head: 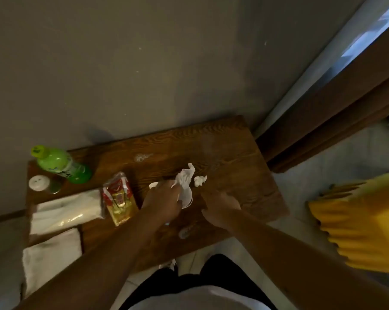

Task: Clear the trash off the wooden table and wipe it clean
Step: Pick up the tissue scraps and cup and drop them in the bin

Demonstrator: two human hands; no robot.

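Note:
On the wooden table [229, 157], my left hand [162, 202] is closed around a white plastic cup [186, 198] lying on its side, with a crumpled white tissue [185, 176] sticking out beyond the fingers. A smaller tissue ball [199, 180] lies just to its right on the wood. My right hand [220, 208] rests flat on the table beside the cup, fingers spread, holding nothing. A red and yellow snack wrapper [119, 199] lies left of my left hand. Whitish smudges [142, 156] mark the wood further back, and another smudge [185, 231] shows near the front edge.
A green bottle [61, 165] and a white-capped shaker [40, 183] stand at the table's left rear. A clear pack of tissues [68, 211] and a white cloth [51, 258] lie at the left. A yellow ribbed object [363, 224] is at the right, a dark wooden frame [336, 108] behind.

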